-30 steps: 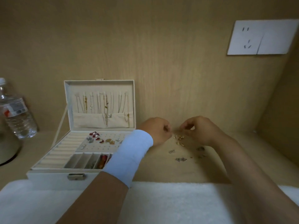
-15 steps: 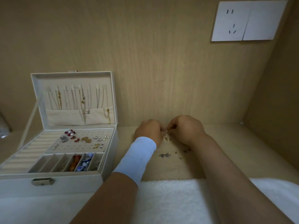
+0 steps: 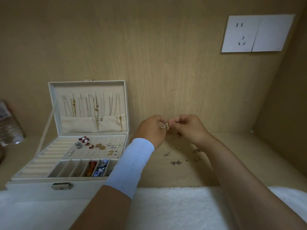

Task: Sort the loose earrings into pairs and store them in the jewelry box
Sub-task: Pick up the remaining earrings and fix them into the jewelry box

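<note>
L hand (image 3: 150, 132), R hand (image 3: 191, 128) raised, earring (image 3: 166, 126) pinched btwn both grips

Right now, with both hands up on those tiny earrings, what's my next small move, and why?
Probably carry the earrings left to the hole panel in the box. Both the left hand and right hand pinch them above the table, the box is open with free holes, and more loose earrings wait below.

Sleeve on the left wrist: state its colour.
The sleeve is plain pale blue, clearest in the head view.
</note>
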Tool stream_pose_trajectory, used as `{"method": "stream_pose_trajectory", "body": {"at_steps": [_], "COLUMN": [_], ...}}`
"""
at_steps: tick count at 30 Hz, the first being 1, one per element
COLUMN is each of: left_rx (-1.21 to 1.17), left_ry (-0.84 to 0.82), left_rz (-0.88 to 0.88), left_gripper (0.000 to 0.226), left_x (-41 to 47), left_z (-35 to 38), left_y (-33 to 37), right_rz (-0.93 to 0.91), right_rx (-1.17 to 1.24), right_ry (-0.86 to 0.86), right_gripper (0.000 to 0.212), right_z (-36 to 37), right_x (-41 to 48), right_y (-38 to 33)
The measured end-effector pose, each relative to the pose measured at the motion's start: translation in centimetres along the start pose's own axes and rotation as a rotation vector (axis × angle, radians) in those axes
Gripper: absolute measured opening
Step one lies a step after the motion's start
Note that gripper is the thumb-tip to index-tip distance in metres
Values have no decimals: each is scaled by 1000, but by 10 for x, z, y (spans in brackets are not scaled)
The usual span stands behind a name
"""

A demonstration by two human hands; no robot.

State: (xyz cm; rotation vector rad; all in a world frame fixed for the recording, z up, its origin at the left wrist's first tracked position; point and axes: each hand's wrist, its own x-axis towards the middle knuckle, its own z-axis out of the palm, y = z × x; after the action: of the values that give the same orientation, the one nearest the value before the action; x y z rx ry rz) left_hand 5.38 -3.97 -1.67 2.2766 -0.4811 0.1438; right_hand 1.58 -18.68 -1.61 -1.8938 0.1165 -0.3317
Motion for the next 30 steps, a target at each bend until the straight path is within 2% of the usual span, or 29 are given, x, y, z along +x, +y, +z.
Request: {"method": "stream_pose_trajectory", "body": {"at_steps": [8,15,19,22,24,30], "left_rx": [-26,-175,-213,-232,-251,-290], "left_ry": [2,34,89,61,29,72], "left_rz": [79,113,86,52,33,11], "left_gripper": [11,17,9,7,9,9], "left_x": [-23,-29,-28,-25,-24,-18], "left_z": [-67,-126,-154,-174,-186,-189], "left_y": [-16,-52,-75,-89,-97,-115], "right_rz": [12,17,4,-4,-6,-24], "right_rx": [194,287,271,269,288,252], "right_ry": [-73,-173,-254,-282,-271,-271], "right_gripper": [14,12,16,25,22,20], "right_z": [39,90,120,141,150,163], "right_x": [-20,-13,-5,3,10,20], "right_y": [-43,-74,-88,-94,-97,-94]}}
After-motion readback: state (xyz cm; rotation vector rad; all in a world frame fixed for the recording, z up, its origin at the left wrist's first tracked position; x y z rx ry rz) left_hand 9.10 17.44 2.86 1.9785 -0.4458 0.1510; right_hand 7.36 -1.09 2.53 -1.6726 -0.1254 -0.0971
